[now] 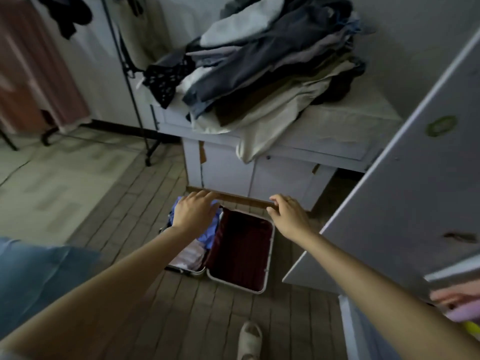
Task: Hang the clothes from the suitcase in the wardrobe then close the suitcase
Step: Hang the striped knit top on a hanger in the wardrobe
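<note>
Head view: we reach both hands, left hand (193, 211) and right hand (288, 215), fingers relaxed and empty, over the open maroon-lined hard-shell suitcase (239, 252) on the floor; blue garment (207, 233) inside needs grasping next.

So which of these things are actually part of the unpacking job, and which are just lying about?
Part of the job:
- open suitcase on the floor
- blue garment and pale clothes in its left half
- left hand reaching over them
- right hand, open above the suitcase
- white wardrobe door

Lying about:
- heap of clothes on the white cabinet
- black clothes rack
</note>
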